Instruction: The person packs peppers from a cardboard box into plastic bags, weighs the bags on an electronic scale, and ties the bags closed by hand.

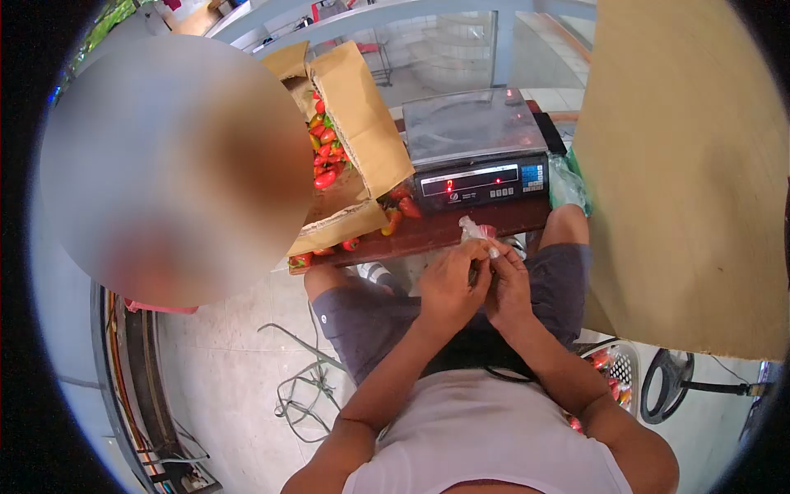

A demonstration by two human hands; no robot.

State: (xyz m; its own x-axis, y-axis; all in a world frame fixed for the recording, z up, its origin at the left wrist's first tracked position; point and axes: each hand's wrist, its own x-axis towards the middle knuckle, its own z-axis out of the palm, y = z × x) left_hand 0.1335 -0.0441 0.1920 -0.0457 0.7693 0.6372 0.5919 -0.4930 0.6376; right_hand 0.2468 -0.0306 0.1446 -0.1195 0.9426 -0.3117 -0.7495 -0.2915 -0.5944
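Note:
Above my lap, my left hand (455,284) and my right hand (508,284) meet with fingers pinched together. Between them is a small clear plastic bag (471,228), its top sticking up past the fingertips; a bit of red shows beside it. Just beyond the hands stands a digital scale (477,177) with lit red digits, its flat pan bare. Left of the scale, an open cardboard box (362,115) holds several small red and orange peppers (326,152). More loose peppers (403,206) lie between the box and the scale on the dark red bench (502,221).
A large cardboard sheet (683,181) stands along the right side. Below it a white basket (629,375) holds red and orange pieces, next to a black ring-shaped object (665,385). A tangled green strap (304,395) lies on the floor. A blurred round patch covers the upper left.

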